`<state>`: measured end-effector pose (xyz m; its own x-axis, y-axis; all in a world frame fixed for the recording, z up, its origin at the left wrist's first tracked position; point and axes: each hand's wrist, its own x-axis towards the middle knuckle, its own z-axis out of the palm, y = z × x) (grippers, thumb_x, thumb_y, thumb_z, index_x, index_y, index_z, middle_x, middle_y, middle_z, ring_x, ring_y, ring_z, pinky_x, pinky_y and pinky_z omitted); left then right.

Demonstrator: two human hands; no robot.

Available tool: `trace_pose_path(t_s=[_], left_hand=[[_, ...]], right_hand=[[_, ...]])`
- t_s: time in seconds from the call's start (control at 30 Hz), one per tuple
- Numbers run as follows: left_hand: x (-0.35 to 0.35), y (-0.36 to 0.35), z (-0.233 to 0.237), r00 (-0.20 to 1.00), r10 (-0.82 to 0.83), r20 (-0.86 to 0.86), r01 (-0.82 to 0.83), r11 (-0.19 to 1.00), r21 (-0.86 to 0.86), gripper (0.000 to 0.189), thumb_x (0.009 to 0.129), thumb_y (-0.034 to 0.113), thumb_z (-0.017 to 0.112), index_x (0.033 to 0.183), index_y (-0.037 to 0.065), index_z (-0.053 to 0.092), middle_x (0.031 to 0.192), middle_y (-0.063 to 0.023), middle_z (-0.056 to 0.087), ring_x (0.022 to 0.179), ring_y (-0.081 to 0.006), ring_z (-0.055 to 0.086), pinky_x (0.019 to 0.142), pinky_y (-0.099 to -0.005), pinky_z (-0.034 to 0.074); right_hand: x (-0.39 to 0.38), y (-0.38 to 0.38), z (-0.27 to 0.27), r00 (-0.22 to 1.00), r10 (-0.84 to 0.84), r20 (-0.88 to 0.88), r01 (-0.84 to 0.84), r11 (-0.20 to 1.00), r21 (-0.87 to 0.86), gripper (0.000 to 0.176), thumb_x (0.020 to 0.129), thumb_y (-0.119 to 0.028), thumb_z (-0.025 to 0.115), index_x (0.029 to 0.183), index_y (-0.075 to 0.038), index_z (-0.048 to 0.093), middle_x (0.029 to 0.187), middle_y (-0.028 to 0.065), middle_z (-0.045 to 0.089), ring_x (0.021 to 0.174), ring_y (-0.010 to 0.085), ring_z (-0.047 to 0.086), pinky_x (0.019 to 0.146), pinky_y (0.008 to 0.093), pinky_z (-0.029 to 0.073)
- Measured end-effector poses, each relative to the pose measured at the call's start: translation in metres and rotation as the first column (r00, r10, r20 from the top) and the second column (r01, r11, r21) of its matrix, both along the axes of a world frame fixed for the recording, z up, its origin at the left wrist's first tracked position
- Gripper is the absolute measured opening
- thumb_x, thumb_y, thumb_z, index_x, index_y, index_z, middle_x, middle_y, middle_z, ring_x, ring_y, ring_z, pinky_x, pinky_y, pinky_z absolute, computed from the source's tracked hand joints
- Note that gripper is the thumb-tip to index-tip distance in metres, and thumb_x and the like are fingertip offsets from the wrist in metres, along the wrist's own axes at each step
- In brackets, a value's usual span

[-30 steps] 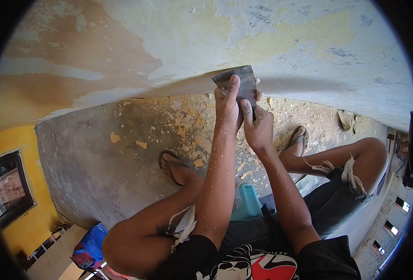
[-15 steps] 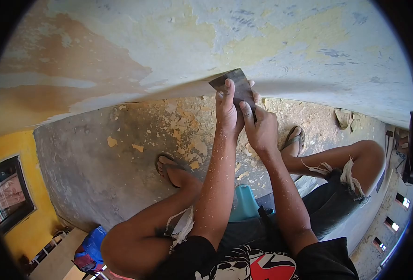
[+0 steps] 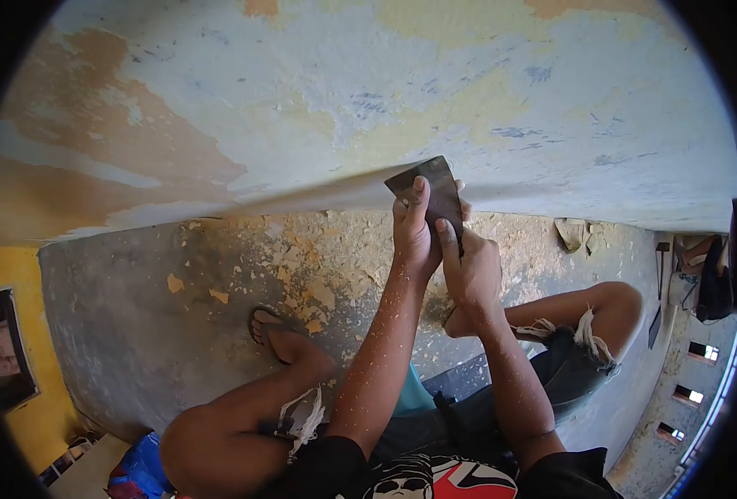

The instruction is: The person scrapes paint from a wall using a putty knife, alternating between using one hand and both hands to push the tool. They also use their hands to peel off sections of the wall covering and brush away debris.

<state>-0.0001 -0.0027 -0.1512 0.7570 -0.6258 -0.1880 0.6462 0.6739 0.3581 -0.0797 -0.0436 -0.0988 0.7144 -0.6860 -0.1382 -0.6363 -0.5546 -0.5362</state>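
Note:
Both hands grip a dark, flat scraper [image 3: 437,190] with a wide blade. Its far edge is up against the patchy painted wall [image 3: 319,100], low down near the floor; contact along the whole edge cannot be made out. My left hand [image 3: 416,233] has its thumb laid along the blade's face, with fingers behind it. Lower on the tool, my right hand [image 3: 472,274] is closed around the narrow end, thumb pressing its face. The handle is mostly hidden in that hand. Pale paint flecks cover both forearms.
Paint flakes [image 3: 314,293] litter the grey floor [image 3: 136,291] along the wall. A larger loose piece [image 3: 572,234] lies to the right. My bent knees frame the arms; a teal object [image 3: 414,395] shows beneath me. A blue bag [image 3: 140,466] stands lower left.
The view has tilted upward, showing more wall. The scraper and both hands have shifted rightward along the wall, grip unchanged. My right foot has drawn back, partly behind the right arm.

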Motion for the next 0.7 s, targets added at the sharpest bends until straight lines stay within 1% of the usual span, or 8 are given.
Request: trace_pose_path(t_s=[0.13,0.27,0.3,0.33,0.4,0.47,0.57,0.7], left_hand=[[0.022,0.013,0.033,0.987,0.07,0.144,-0.067,0.997,-0.026,0.05,0.095,0.052,0.058,0.11,0.004,0.054,0.092,-0.0077,0.063,0.07,-0.0184,0.063,0.058,-0.029,0.054],[0.006,0.012,0.038,0.996,0.052,0.076,-0.058,0.995,0.08,0.047,0.095,0.048,0.059,0.114,0.004,0.054,0.092,-0.0088,0.064,0.068,-0.0193,0.064,0.058,-0.0296,0.054],[0.002,0.006,0.028,0.995,0.033,0.094,-0.039,0.997,0.064,0.045,0.097,0.045,0.058,0.116,0.004,0.053,0.093,-0.0099,0.064,0.068,-0.0197,0.065,0.058,-0.0298,0.054],[0.002,0.007,0.035,0.992,0.01,0.125,-0.014,0.999,0.03,0.043,0.098,0.043,0.057,0.116,0.004,0.054,0.092,-0.0102,0.064,0.068,-0.0195,0.065,0.058,-0.0304,0.054],[0.005,0.003,0.038,0.997,0.072,0.042,-0.074,0.996,0.052,0.042,0.098,0.044,0.057,0.113,0.005,0.055,0.092,-0.0099,0.064,0.068,-0.0194,0.064,0.058,-0.0303,0.054],[0.017,0.011,0.039,0.987,0.024,0.161,-0.024,1.0,-0.003,0.045,0.097,0.048,0.056,0.108,0.004,0.055,0.092,-0.0095,0.064,0.067,-0.0185,0.064,0.058,-0.0291,0.053],[0.007,0.008,0.043,0.995,0.051,0.084,-0.058,0.994,0.092,0.045,0.096,0.047,0.059,0.11,0.005,0.055,0.09,-0.0098,0.064,0.066,-0.018,0.064,0.057,-0.0298,0.053],[0.01,0.004,0.046,0.992,0.065,0.106,-0.07,0.996,0.046,0.044,0.095,0.046,0.061,0.11,0.005,0.055,0.089,-0.0098,0.064,0.064,-0.0187,0.065,0.055,-0.029,0.053]], right_hand=[[0.019,0.008,0.023,0.995,0.074,0.062,-0.072,0.997,-0.033,0.047,0.099,-0.04,0.053,0.085,0.001,0.07,0.064,0.026,0.061,0.063,0.044,0.063,0.062,0.0498,0.049],[0.006,0.014,0.026,0.99,0.053,0.128,-0.05,0.998,-0.025,0.045,0.099,-0.04,0.052,0.088,0.0,0.071,0.065,0.0267,0.062,0.064,0.0441,0.064,0.063,0.0498,0.05],[-0.001,0.007,0.02,0.998,0.017,0.059,-0.02,0.999,0.045,0.046,0.098,-0.041,0.053,0.087,0.0,0.072,0.067,0.0274,0.062,0.064,0.0445,0.063,0.064,0.0495,0.051],[0.003,0.005,0.022,0.997,0.022,0.076,-0.025,0.999,0.038,0.046,0.098,-0.041,0.053,0.087,0.0,0.072,0.067,0.0274,0.062,0.064,0.0445,0.063,0.064,0.0495,0.051],[0.004,0.001,0.023,0.997,0.039,0.065,-0.038,0.999,-0.029,0.047,0.098,-0.041,0.054,0.084,0.001,0.071,0.066,0.0276,0.061,0.064,0.0452,0.062,0.064,0.0496,0.05],[0.012,0.008,0.029,0.997,0.038,0.06,-0.036,0.999,-0.039,0.048,0.097,-0.041,0.056,0.08,0.001,0.069,0.065,0.0276,0.06,0.062,0.0457,0.061,0.06,0.0498,0.049],[0.01,0.014,0.035,0.992,0.002,0.126,-0.004,1.0,0.017,0.048,0.097,-0.041,0.056,0.078,0.001,0.068,0.065,0.0273,0.059,0.062,0.046,0.061,0.06,0.0505,0.048],[0.011,0.007,0.036,0.994,0.018,0.104,-0.016,1.0,-0.02,0.046,0.097,-0.041,0.056,0.081,0.0,0.069,0.065,0.0259,0.06,0.062,0.0449,0.062,0.06,0.0503,0.048]])
